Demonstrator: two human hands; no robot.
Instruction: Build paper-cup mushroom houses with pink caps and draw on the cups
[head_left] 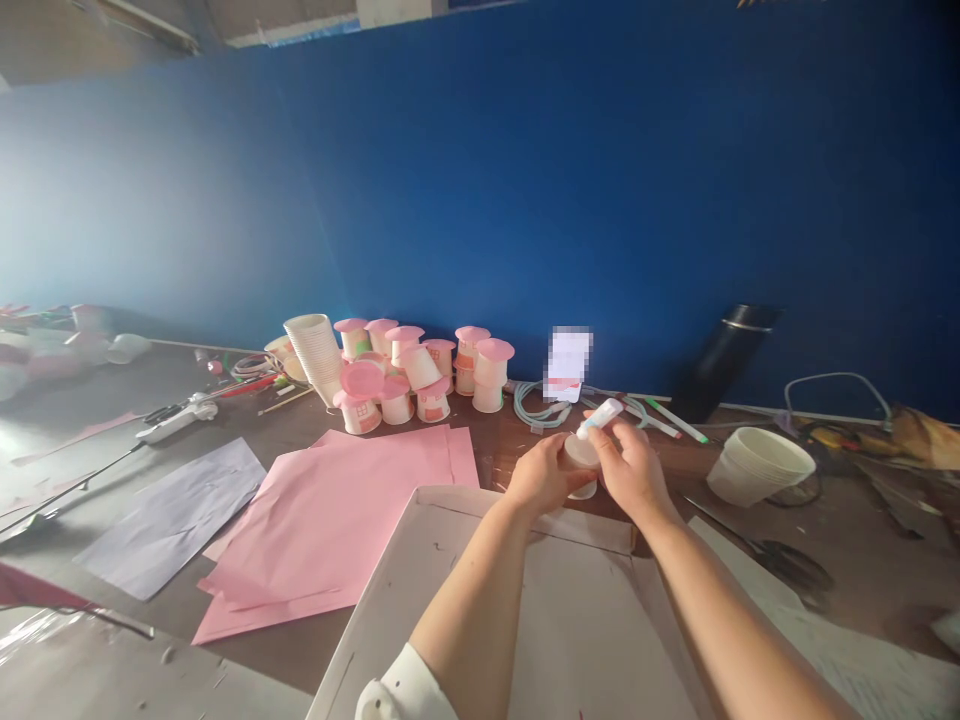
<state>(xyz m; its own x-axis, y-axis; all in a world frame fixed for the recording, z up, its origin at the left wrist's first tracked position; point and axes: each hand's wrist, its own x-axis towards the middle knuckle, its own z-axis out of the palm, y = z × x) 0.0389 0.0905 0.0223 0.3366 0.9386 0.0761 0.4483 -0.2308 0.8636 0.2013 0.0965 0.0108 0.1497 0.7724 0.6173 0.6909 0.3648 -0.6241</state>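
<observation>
left hand (541,472) curling snugly around a white cup (581,455) toward the desk's (277,655) back edge, right hand (630,462) firmly pinching a white tube (604,414) above it, printed sheet (855,650) lying nearer the front edge, text blurring unreadably

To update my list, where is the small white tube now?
In the head view, right of centre: the right hand holds the small white tube, its tip close to the white cup in the left hand.
</observation>
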